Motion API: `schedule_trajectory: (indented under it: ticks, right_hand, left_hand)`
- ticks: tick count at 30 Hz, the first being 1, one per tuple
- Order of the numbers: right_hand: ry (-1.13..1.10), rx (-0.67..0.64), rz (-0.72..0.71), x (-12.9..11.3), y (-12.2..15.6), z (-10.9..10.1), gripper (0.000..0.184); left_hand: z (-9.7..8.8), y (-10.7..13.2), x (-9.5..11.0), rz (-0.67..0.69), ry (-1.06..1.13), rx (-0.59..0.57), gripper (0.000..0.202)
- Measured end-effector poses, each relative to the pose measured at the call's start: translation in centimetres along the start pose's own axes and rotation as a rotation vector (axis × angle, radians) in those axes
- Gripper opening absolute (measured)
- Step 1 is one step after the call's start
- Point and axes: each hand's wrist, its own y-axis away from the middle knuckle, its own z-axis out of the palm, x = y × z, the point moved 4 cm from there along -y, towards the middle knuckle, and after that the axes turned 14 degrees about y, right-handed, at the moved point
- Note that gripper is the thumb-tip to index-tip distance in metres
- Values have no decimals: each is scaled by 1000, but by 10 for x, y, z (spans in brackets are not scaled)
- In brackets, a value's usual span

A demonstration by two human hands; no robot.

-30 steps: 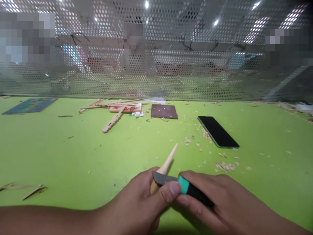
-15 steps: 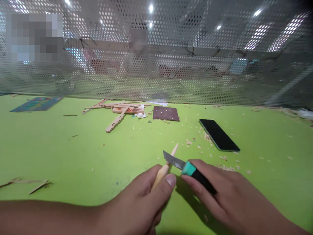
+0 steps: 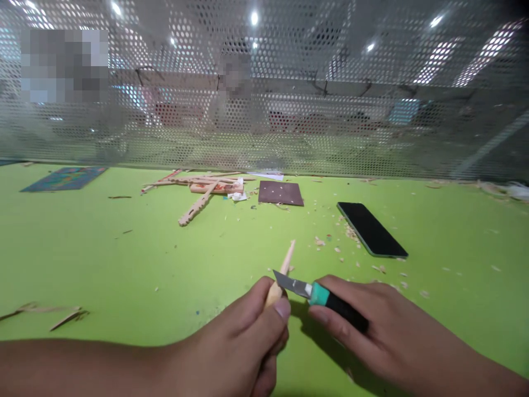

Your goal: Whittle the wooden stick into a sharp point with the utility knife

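Note:
My left hand (image 3: 252, 336) is closed round a pale wooden stick (image 3: 287, 259), whose tapered tip points up and away from me. The stick's lower part is hidden in my fist. My right hand (image 3: 363, 314) grips a craft knife (image 3: 341, 309) with a black and teal handle. Its angled blade lies across the stick just above my left thumb and seems to touch the wood. Small wood shavings (image 3: 319, 241) are scattered on the green table (image 3: 124, 275) beyond my hands.
A black phone (image 3: 372, 229) lies at the right. Farther back are a brown square sheet (image 3: 281, 193), a pile of carved wooden sticks (image 3: 198, 207) and a patterned mat (image 3: 64, 179). Thin wood scraps (image 3: 68, 317) lie at the left. A perforated metal screen (image 3: 264, 127) closes off the back.
The knife blade has moved down the stick, closer to my left thumb. The stick is turned slightly more upright, and a shaving now shows beside the blade.

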Motion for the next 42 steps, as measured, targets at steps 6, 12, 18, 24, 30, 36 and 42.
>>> schedule_trajectory:
  ticks: [6, 12, 18, 24, 30, 36, 42]
  right_hand:
    - [1, 8, -18, 1, -1, 2, 56]
    - [-69, 7, -129, -11, 2, 2, 56]
    - [-2, 95, -159, -19, 6, 2, 43]
    - [125, 250, -187, -21, 9, 6, 43]
    - [173, 372, -202, -25, 9, -2, 41]
    - [163, 388, -148, -13, 8, -16, 41]
    - [40, 65, -177, -14, 5, -8, 38]
  left_hand:
    - [-2, 2, 9, 74, -137, 4, 51]
    - [3, -1, 16, 55, -78, -42, 57]
    - [2, -3, 9, 145, -69, -58, 49]
    - [-4, -1, 5, 205, -268, -10, 48]
    - [2, 3, 10, 184, -268, 115, 48]
    - [2, 3, 8, 31, -155, 37, 53]
    - [5, 3, 16, 54, -153, -3, 56]
